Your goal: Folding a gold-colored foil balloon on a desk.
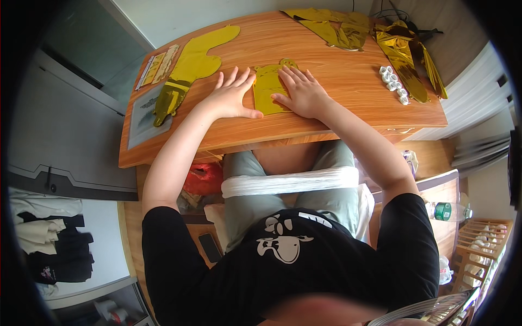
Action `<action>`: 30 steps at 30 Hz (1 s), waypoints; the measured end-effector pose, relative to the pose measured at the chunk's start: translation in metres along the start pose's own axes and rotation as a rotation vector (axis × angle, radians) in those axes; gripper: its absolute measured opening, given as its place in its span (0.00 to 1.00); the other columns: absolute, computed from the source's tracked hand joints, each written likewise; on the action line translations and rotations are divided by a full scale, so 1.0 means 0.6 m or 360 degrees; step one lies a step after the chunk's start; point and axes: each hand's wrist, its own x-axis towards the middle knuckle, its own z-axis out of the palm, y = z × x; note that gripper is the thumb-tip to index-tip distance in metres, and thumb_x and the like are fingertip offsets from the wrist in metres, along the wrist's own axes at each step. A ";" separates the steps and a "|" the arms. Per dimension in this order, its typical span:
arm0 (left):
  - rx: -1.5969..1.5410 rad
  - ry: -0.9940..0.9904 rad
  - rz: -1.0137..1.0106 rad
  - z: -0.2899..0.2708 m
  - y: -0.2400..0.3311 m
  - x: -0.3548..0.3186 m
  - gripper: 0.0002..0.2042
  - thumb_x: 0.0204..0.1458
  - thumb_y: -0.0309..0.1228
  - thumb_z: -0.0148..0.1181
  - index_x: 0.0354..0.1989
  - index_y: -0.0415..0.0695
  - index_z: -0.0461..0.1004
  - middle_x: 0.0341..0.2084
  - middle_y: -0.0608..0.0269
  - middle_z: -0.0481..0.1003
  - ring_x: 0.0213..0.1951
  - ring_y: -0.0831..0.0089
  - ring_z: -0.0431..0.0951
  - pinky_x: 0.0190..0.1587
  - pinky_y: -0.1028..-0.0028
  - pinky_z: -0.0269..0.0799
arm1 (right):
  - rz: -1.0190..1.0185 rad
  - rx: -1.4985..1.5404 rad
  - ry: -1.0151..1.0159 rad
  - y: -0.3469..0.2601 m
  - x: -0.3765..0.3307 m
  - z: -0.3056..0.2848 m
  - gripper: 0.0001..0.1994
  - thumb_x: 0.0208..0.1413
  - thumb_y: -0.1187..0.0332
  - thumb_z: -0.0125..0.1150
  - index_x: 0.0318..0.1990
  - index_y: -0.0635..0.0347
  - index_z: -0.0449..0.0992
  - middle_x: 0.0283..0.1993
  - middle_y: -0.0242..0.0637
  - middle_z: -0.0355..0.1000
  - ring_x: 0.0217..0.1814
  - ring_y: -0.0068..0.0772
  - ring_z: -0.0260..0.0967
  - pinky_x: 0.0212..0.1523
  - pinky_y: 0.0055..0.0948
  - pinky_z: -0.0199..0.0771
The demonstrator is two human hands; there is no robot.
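**Flattening gold foil shapes on the desk: pressing stage**

So the step in hand looks like smoothing. A flat gold foil piece [267,89] lies near the front edge of the wooden desk [337,81], right in the middle, and both hands are down on it or beside it. The left hand [231,98] lies palm-down with fingers spread apart, flat on the wood, its thumb touching the foil's left edge. The right hand [302,92] is flat too, fingers apart, thumb and fingertips resting on the foil's right side. Neither hand grips anything; it's all open-palm pressure.

Off to the left sits a longer gold foil shape [198,57], plus a second one lying on a grey sheet [142,122]. Crumpled gold foil [375,38] is piled at the far right, with a little row of white rings [394,84] near it.

My guess for the next move: even pressure outward from the middle, going gently, since thin foil creases easily.
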 end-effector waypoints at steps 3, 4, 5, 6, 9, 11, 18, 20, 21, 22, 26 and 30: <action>0.0121 -0.0153 -0.0053 -0.018 0.000 -0.001 0.67 0.37 0.78 0.60 0.78 0.44 0.42 0.79 0.50 0.36 0.79 0.54 0.29 0.76 0.46 0.21 | -0.0007 -0.0001 0.0040 -0.005 -0.001 0.001 0.42 0.67 0.35 0.42 0.74 0.63 0.55 0.79 0.50 0.50 0.83 0.47 0.43 0.79 0.49 0.40; 0.0123 -0.0150 -0.0051 -0.024 0.002 0.000 0.67 0.37 0.78 0.60 0.78 0.44 0.42 0.79 0.50 0.36 0.79 0.54 0.29 0.76 0.46 0.21 | -0.0004 0.0002 0.0038 -0.006 -0.001 0.001 0.42 0.67 0.35 0.42 0.74 0.63 0.55 0.79 0.50 0.51 0.82 0.47 0.43 0.79 0.49 0.40; 0.0126 -0.0167 -0.0141 -0.029 0.005 0.001 0.62 0.42 0.75 0.58 0.79 0.46 0.41 0.79 0.51 0.34 0.79 0.55 0.29 0.76 0.47 0.21 | -0.0002 0.0000 0.0040 -0.005 -0.002 0.001 0.42 0.67 0.35 0.42 0.74 0.63 0.55 0.79 0.50 0.51 0.82 0.47 0.43 0.79 0.49 0.40; 0.0129 -0.0185 -0.0231 -0.032 0.009 0.004 0.58 0.48 0.73 0.57 0.79 0.49 0.40 0.79 0.52 0.33 0.79 0.56 0.29 0.76 0.48 0.22 | -0.0006 -0.0008 0.0050 -0.003 -0.003 0.001 0.42 0.67 0.35 0.42 0.74 0.63 0.55 0.79 0.50 0.51 0.82 0.47 0.44 0.79 0.50 0.41; -0.0905 0.0161 0.0080 -0.016 0.020 0.024 0.56 0.54 0.75 0.45 0.79 0.43 0.37 0.79 0.49 0.33 0.79 0.57 0.33 0.76 0.51 0.19 | -0.0019 -0.0015 0.0064 -0.004 0.000 0.004 0.41 0.67 0.36 0.42 0.74 0.62 0.55 0.79 0.50 0.51 0.82 0.47 0.44 0.79 0.50 0.41; -0.0849 0.0386 0.0157 0.010 0.046 0.037 0.47 0.63 0.69 0.35 0.79 0.43 0.39 0.78 0.49 0.37 0.79 0.57 0.37 0.77 0.52 0.22 | -0.0020 -0.0017 0.0060 -0.001 0.002 0.006 0.41 0.67 0.36 0.42 0.74 0.62 0.55 0.79 0.50 0.51 0.82 0.47 0.45 0.79 0.50 0.42; -0.0223 0.0418 0.0129 0.058 0.057 0.047 0.39 0.68 0.60 0.38 0.77 0.44 0.47 0.77 0.51 0.47 0.78 0.57 0.42 0.77 0.54 0.38 | -0.0009 -0.0031 0.0015 0.007 0.006 0.012 0.37 0.69 0.41 0.39 0.74 0.61 0.54 0.80 0.46 0.49 0.83 0.45 0.43 0.80 0.48 0.40; -0.0193 0.0417 0.0131 0.061 0.056 0.050 0.39 0.68 0.60 0.38 0.77 0.44 0.48 0.77 0.51 0.47 0.78 0.56 0.43 0.77 0.55 0.39 | 0.0001 -0.0011 0.0026 0.006 0.007 0.012 0.36 0.69 0.42 0.39 0.74 0.61 0.54 0.80 0.46 0.50 0.83 0.44 0.44 0.80 0.48 0.41; -0.0163 0.0418 0.0133 0.061 0.057 0.050 0.39 0.67 0.60 0.39 0.77 0.44 0.49 0.77 0.51 0.48 0.78 0.56 0.43 0.77 0.56 0.39 | 0.0006 0.0058 0.0026 0.008 0.007 0.009 0.35 0.69 0.44 0.41 0.74 0.60 0.54 0.79 0.46 0.51 0.82 0.45 0.44 0.80 0.48 0.41; -0.0164 0.0415 0.0133 0.061 0.057 0.049 0.39 0.67 0.60 0.39 0.77 0.44 0.49 0.77 0.51 0.48 0.78 0.56 0.43 0.77 0.56 0.39 | 0.0011 0.0128 0.0027 0.010 0.007 0.006 0.34 0.69 0.46 0.43 0.74 0.60 0.55 0.79 0.47 0.52 0.82 0.45 0.45 0.79 0.47 0.42; -0.0119 0.0354 0.0100 0.057 0.061 0.052 0.40 0.66 0.62 0.40 0.77 0.44 0.49 0.77 0.51 0.48 0.78 0.55 0.44 0.77 0.57 0.41 | -0.0007 0.0456 0.0067 0.025 0.002 -0.009 0.33 0.68 0.48 0.49 0.73 0.59 0.57 0.78 0.47 0.54 0.82 0.46 0.46 0.79 0.48 0.44; -0.0182 0.0355 0.0100 0.053 0.061 0.048 0.41 0.65 0.63 0.41 0.77 0.45 0.50 0.77 0.52 0.47 0.78 0.54 0.44 0.77 0.57 0.42 | -0.0137 0.0317 0.0007 0.044 -0.011 -0.028 0.32 0.66 0.48 0.54 0.69 0.60 0.65 0.77 0.46 0.56 0.80 0.46 0.50 0.78 0.48 0.46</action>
